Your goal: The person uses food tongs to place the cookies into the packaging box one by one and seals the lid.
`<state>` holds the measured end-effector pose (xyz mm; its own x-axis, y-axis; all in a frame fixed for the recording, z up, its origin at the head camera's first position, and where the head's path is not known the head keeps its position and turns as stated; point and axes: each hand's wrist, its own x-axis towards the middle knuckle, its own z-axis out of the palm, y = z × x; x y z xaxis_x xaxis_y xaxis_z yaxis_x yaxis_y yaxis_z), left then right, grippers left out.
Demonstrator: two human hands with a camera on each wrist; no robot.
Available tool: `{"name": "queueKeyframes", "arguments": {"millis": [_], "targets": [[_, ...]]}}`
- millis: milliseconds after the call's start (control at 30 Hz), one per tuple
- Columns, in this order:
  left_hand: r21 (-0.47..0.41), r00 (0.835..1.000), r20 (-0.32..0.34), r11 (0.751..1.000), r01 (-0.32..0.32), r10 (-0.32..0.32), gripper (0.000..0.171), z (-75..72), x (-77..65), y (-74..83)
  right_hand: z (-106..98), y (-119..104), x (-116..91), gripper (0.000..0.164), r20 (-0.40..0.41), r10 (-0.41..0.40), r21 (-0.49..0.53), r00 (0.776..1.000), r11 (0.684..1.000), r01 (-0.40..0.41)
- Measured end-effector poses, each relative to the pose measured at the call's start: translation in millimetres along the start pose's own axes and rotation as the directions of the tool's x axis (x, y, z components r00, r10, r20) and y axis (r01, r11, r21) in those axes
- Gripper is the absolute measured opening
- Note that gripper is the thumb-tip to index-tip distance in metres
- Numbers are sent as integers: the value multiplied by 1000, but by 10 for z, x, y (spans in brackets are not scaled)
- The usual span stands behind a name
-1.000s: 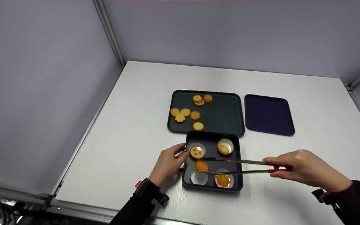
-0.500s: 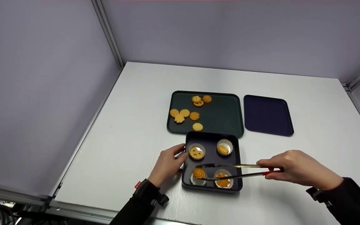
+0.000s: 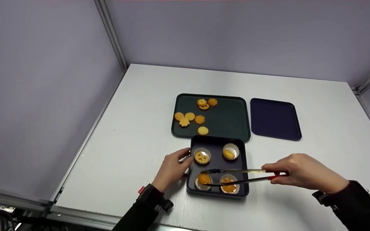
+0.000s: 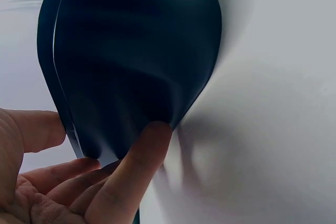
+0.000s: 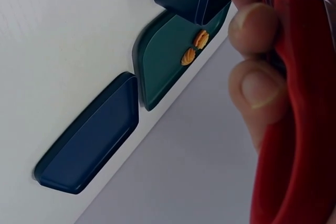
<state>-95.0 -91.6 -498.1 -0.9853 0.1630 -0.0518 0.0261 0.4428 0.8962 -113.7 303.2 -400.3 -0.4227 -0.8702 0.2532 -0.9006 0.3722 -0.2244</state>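
My left hand holds the left wall of a dark square box, its fingertips on the outer side and at the rim. My right hand grips a pair of tongs with red handles. Their dark-tipped arms reach leftward over the box. Between the tips a swirled cookie sits at the front-left paper cup. The other cups hold a cookie with cut-out holes, a yellow cookie and an orange flower-like cookie, which one tong arm partly covers.
Behind the box lies a green tray with several cookies on its left half, among them a round pale one and a swirled one. A dark blue tray lies to its right on the white table.
The tongs have carried the swirled cookie toward the front, from the middle-left of the box to the front-left cup. The left hand keeps its place.
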Motion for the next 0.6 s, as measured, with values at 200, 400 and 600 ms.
{"name": "queueKeyframes", "arguments": {"millis": [200,400,600], "targets": [[5,1000,-2,1000,8,-8,46,8,6,27,11,11,-16,39,-10,-5,12,1000,1000,5],[3,1000,6,1000,8,-8,46,3,2,32,5,-1,-19,39,-4,11,28,1000,1000,-10],[11,1000,5,1000,15,-15,47,-4,9,35,-12,-11,0,38,-55,-23,45,998,999,25]]}}
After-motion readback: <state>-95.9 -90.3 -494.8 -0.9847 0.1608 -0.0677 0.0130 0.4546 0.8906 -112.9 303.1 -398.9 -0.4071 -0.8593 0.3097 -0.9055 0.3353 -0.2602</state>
